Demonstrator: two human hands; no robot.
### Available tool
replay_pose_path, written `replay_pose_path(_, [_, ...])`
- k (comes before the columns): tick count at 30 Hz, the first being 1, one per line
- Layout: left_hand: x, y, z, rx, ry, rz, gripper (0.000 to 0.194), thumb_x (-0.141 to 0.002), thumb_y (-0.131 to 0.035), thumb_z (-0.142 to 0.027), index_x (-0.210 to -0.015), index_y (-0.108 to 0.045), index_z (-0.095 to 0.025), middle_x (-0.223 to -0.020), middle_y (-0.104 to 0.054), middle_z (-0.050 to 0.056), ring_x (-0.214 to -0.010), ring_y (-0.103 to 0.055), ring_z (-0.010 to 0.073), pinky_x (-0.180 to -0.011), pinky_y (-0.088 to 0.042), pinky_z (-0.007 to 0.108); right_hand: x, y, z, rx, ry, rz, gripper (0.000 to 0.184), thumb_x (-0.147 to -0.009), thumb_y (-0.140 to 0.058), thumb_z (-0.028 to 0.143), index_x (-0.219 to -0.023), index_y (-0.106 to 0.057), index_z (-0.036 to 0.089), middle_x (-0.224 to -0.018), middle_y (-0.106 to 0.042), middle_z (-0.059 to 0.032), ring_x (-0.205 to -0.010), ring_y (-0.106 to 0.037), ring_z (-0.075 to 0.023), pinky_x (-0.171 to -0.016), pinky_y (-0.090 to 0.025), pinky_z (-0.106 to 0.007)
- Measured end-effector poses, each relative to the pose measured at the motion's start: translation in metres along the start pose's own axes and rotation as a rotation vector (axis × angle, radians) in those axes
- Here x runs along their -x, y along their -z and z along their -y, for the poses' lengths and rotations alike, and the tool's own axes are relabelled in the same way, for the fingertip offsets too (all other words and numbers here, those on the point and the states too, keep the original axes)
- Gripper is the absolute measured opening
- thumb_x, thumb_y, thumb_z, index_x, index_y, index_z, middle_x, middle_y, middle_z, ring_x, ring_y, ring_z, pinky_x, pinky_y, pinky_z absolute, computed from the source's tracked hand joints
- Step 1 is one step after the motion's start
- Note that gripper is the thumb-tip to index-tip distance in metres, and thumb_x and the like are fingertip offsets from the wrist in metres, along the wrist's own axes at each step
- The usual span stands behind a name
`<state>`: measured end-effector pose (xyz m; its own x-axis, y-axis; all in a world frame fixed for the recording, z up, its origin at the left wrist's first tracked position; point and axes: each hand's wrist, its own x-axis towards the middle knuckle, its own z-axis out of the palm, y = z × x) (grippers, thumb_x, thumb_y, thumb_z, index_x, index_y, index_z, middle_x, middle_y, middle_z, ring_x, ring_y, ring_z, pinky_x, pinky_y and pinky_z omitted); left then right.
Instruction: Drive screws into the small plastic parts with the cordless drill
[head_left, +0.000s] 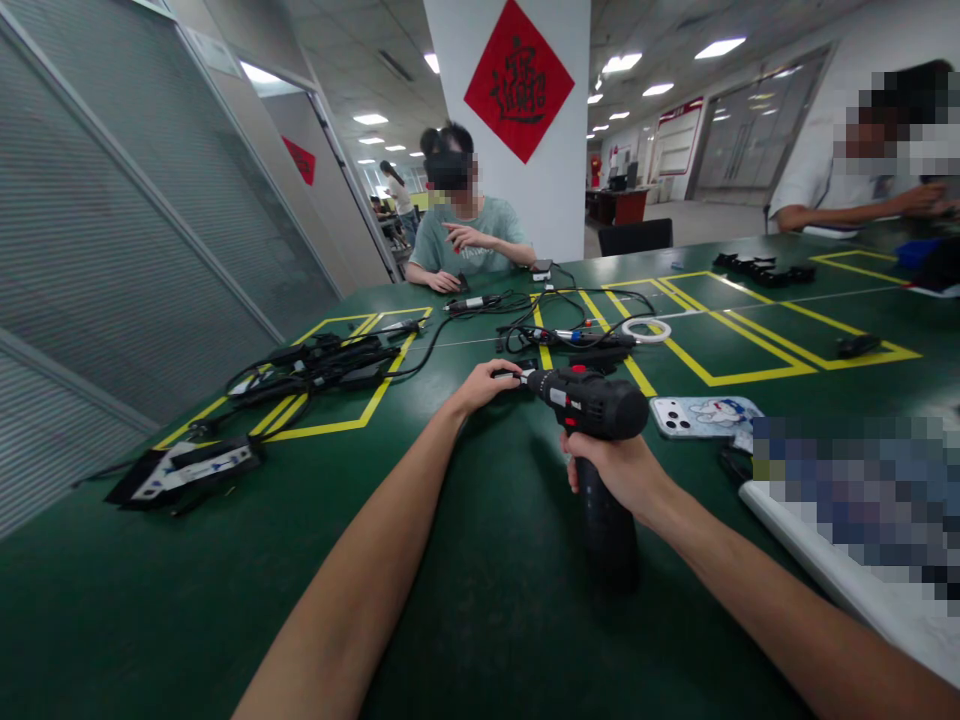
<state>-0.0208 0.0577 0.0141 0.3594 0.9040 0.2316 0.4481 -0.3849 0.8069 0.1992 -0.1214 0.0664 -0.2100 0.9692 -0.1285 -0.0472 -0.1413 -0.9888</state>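
My right hand point(619, 470) is wrapped around the grip of a black cordless drill point(604, 402) with red details. The drill points left and away from me, its battery end hanging low over the green table point(480, 620). At its tip, my left hand point(486, 386) has its fingers bent together by the chuck. They pinch something small at the bit, mostly hidden by the fingers. A small dark piece point(529, 364) lies just beyond these fingertips; whether they touch it I cannot tell.
Tangled black cables point(322, 365) lie on the left, near a black-and-white flat item point(195, 468). To the right are a phone point(701, 415) and a white-edged object point(810, 560). A white ring point(646, 330) lies farther back. One person point(472, 235) sits opposite, another point(847, 190) at right.
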Motion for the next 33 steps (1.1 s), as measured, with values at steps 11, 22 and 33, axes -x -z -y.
replay_pose_path(11, [0.0014,0.0010,-0.0020,-0.013,-0.007,0.002,0.034,-0.067,-0.064,-0.037,-0.095,-0.066,-0.019,-0.100,-0.065,0.004,-0.096,-0.057,0.0216,-0.091,-0.040,0.035,0.0004,0.0008,-0.0010,-0.012,0.005,0.008,0.006,-0.067,-0.055,0.020,-0.070,-0.058,0.016,-0.051,-0.057,-0.0002,-0.045,-0.055,-0.0136,-0.047,-0.047,-0.026])
replay_pose_path(22, [0.0017,0.0015,-0.0040,-0.040,0.018,0.009,0.033,-0.067,-0.063,-0.036,-0.095,-0.066,-0.020,-0.103,-0.065,0.004,-0.099,-0.056,0.0215,-0.092,-0.041,0.034,0.0024,-0.0003,0.0032,0.015,-0.005,0.004,0.006,-0.066,-0.054,0.020,-0.069,-0.058,0.016,-0.047,-0.057,0.0002,-0.044,-0.054,-0.0136,-0.047,-0.045,-0.025])
replay_pose_path(33, [0.0021,0.0012,-0.0045,-0.041,0.001,0.001,0.032,-0.068,-0.062,-0.036,-0.095,-0.067,-0.020,-0.102,-0.065,0.004,-0.098,-0.056,0.0219,-0.092,-0.040,0.035,0.0021,-0.0013,0.0026,0.040,-0.009,0.012,0.008,-0.068,-0.054,0.021,-0.070,-0.059,0.014,-0.046,-0.056,0.0000,-0.042,-0.052,-0.0128,-0.047,-0.044,-0.025])
